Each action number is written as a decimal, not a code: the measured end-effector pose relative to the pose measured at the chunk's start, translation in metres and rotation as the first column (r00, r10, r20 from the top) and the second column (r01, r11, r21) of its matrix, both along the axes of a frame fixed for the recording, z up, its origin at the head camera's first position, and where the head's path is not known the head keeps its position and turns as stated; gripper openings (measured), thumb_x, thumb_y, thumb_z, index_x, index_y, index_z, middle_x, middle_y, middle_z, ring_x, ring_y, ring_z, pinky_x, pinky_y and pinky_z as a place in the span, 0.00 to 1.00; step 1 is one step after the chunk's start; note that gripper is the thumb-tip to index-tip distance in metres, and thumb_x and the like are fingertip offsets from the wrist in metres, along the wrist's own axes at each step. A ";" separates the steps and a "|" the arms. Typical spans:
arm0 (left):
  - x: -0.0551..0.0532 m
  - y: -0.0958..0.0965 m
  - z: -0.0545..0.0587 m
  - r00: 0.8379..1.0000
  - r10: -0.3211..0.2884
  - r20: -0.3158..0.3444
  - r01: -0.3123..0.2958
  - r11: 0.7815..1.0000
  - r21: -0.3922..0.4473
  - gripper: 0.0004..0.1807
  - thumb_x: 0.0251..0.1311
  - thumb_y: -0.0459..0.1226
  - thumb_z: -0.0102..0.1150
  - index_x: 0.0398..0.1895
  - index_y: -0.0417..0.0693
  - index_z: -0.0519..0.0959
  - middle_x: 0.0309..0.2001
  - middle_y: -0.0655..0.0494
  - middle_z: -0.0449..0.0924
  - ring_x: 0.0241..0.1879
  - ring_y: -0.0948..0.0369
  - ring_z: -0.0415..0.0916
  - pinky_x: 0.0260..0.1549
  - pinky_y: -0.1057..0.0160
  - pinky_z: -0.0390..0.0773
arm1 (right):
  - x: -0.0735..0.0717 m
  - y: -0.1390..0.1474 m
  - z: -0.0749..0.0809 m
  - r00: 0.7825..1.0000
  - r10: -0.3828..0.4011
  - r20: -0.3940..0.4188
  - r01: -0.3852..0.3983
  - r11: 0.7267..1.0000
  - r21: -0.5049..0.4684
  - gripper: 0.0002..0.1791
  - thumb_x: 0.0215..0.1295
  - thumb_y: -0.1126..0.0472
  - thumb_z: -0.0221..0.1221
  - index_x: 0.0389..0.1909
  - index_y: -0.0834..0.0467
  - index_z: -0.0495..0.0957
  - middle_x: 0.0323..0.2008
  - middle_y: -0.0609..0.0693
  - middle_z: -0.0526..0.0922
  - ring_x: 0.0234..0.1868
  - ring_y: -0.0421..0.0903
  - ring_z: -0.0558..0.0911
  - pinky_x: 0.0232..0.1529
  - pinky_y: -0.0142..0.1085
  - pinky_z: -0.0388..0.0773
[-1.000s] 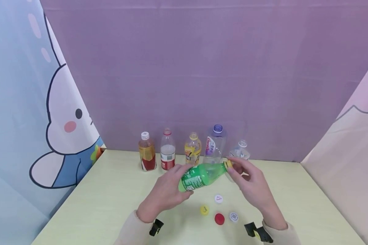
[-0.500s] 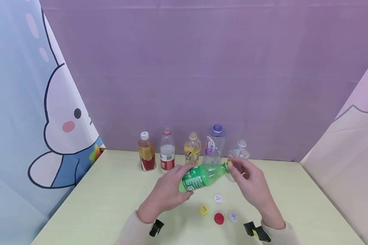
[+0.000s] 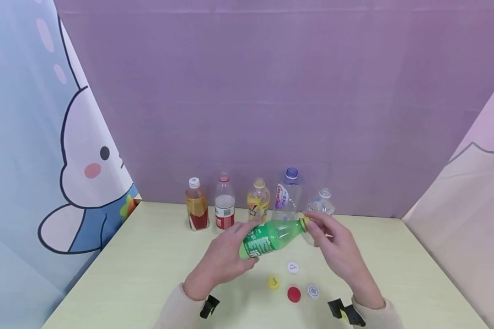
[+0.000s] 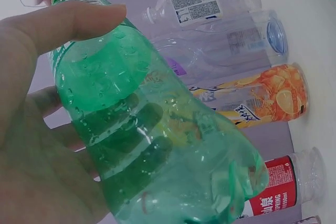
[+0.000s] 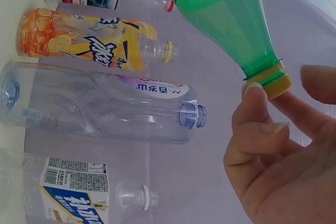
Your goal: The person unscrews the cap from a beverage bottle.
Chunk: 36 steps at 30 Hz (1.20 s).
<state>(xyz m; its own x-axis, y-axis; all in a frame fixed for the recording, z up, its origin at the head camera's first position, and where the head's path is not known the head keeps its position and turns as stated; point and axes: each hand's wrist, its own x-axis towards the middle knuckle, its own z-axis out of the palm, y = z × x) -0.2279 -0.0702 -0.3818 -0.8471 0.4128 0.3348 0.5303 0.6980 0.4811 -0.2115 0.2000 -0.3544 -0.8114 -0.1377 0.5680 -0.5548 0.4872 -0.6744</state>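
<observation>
A green plastic bottle (image 3: 267, 237) is held tilted above the table, its neck toward the right. My left hand (image 3: 228, 253) grips it round the labelled body; in the left wrist view the thumb (image 4: 84, 22) lies across it, and the other fingers show through the plastic. A yellow cap (image 5: 276, 81) sits on the bottle's mouth. Curled fingers of my right hand (image 3: 337, 244) hold that cap, one fingertip (image 5: 254, 90) against its edge. In the right wrist view another digit (image 5: 317, 82) stands a little apart from the cap.
Behind stand a capped amber bottle (image 3: 197, 205), a red-labelled bottle (image 3: 225, 205), a yellow-labelled bottle (image 3: 258, 201), a tall bluish bottle (image 3: 288, 196) and a clear bottle (image 3: 322, 205). Loose caps on the table (image 3: 127, 283): white (image 3: 293, 267), yellow (image 3: 274, 282), red (image 3: 294, 294), white-grey (image 3: 313, 291).
The right hand's fingers have shifted slightly about the cap. Bottle and left hand stay almost in place.
</observation>
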 end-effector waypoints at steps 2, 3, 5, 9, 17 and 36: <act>0.001 0.000 -0.001 1.000 -0.003 0.010 0.003 1.000 -0.002 0.43 0.53 0.43 0.76 0.73 0.60 0.67 0.59 0.56 0.75 0.54 0.57 0.73 0.49 0.50 0.80 | 0.000 -0.001 -0.001 1.000 -0.012 0.002 0.012 1.000 -0.007 0.13 0.76 0.63 0.56 0.56 0.61 0.80 0.38 0.48 0.83 0.35 0.38 0.79 0.32 0.32 0.82; 0.001 0.000 -0.001 1.000 -0.006 0.011 0.006 1.000 -0.005 0.43 0.53 0.43 0.76 0.73 0.60 0.66 0.59 0.56 0.75 0.54 0.57 0.73 0.48 0.50 0.80 | 0.000 -0.001 -0.002 1.000 -0.022 0.002 0.023 1.000 -0.007 0.12 0.76 0.63 0.56 0.55 0.61 0.80 0.37 0.48 0.83 0.35 0.38 0.79 0.32 0.32 0.82; 0.001 0.001 -0.001 1.000 -0.012 0.008 0.012 1.000 -0.013 0.43 0.53 0.43 0.76 0.73 0.60 0.66 0.59 0.56 0.75 0.54 0.58 0.73 0.48 0.50 0.80 | -0.001 -0.002 -0.003 0.999 -0.037 -0.003 0.037 0.999 -0.005 0.10 0.76 0.64 0.56 0.52 0.60 0.81 0.36 0.48 0.83 0.34 0.40 0.79 0.31 0.32 0.81; 0.002 0.001 -0.001 1.000 -0.016 -0.002 0.016 1.000 -0.020 0.44 0.53 0.43 0.76 0.73 0.60 0.65 0.60 0.56 0.75 0.54 0.58 0.73 0.48 0.51 0.80 | -0.002 -0.002 -0.003 0.999 -0.052 -0.014 0.052 0.999 0.015 0.09 0.75 0.64 0.57 0.51 0.61 0.80 0.35 0.48 0.82 0.34 0.42 0.77 0.30 0.31 0.80; 0.001 0.000 0.000 1.000 -0.011 0.014 0.011 1.000 -0.014 0.44 0.54 0.43 0.75 0.74 0.62 0.65 0.60 0.56 0.75 0.54 0.57 0.73 0.49 0.50 0.80 | 0.000 -0.002 -0.001 0.997 -0.080 0.022 0.079 0.997 0.023 0.14 0.74 0.60 0.59 0.55 0.61 0.81 0.38 0.47 0.81 0.38 0.41 0.76 0.31 0.31 0.79; 0.001 -0.004 0.000 1.000 -0.008 -0.004 0.008 1.000 0.008 0.42 0.53 0.41 0.76 0.73 0.58 0.67 0.59 0.54 0.76 0.54 0.56 0.74 0.49 0.49 0.81 | -0.003 -0.002 -0.004 0.999 -0.045 0.013 0.045 0.999 -0.012 0.18 0.71 0.65 0.62 0.60 0.61 0.79 0.44 0.49 0.83 0.42 0.38 0.79 0.29 0.31 0.78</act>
<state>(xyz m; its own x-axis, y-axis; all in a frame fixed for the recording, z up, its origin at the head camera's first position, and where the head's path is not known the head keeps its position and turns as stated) -0.2273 -0.0744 -0.3817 -0.8423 0.4171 0.3412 0.5379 0.6900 0.4843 -0.2147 0.1978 -0.3588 -0.8239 -0.0939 0.5589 -0.5237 0.5033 -0.6874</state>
